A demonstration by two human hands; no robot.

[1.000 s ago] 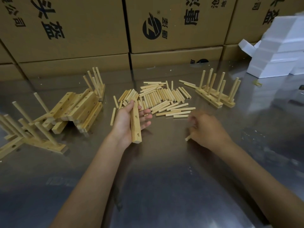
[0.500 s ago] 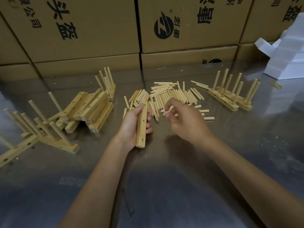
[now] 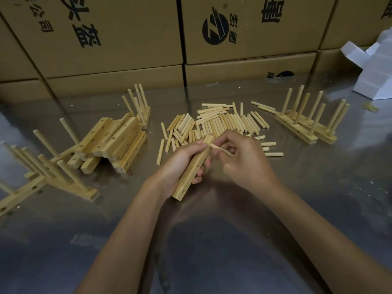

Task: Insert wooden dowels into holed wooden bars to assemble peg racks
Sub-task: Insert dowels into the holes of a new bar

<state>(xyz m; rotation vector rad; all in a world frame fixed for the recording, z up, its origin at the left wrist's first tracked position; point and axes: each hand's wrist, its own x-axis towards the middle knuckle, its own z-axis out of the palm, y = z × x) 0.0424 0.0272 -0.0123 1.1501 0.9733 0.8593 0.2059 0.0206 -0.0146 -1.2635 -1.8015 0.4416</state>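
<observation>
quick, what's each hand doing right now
Left hand: grips a holed wooden bar.
Right hand: pinches a dowel at the bar's top end.

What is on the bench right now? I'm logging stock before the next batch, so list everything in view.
Loose pale wooden dowels: many, centre pile.
Bare holed pale wooden bars: a stack, left of centre.
Finished peg racks: several, right; more far left and behind the stack.
Brown printed cardboard boxes: several, back wall.
White foam blocks: a pile, far right.
Grey metal table: one.
Left hand: grips one bar.
Right hand: pinches one dowel.
</observation>
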